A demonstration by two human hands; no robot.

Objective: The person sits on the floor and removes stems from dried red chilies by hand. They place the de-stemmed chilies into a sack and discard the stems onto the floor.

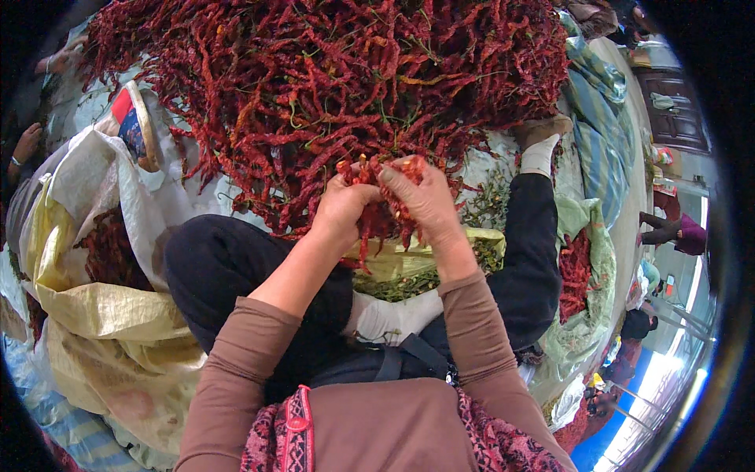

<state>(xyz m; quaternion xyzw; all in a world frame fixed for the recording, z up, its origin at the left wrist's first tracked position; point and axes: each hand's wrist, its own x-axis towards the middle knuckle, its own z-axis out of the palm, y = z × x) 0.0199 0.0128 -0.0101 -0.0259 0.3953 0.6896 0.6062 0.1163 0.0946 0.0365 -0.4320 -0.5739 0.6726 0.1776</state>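
Observation:
Both of my hands meet in front of me, over the near edge of a big heap of dried red chilies (354, 71). Between them is a bunch of red chilies (377, 224), its tips hanging down. My left hand (343, 206) closes round the bunch from the left, thumb pointing inward. On the other side my right hand (421, 197) grips the same bunch, its thumb laid across the top ends. Below the hands, a pale yellow sack (393, 263) lies with green stems and leafy bits (401, 287) on it.
An open white and yellow sack (118, 315) with chilies inside stands at my left. At my right is a pale green sack (602, 267) of red chilies, beside a blue striped sheet (602, 126). Another person's hand (28, 143) shows at the far left.

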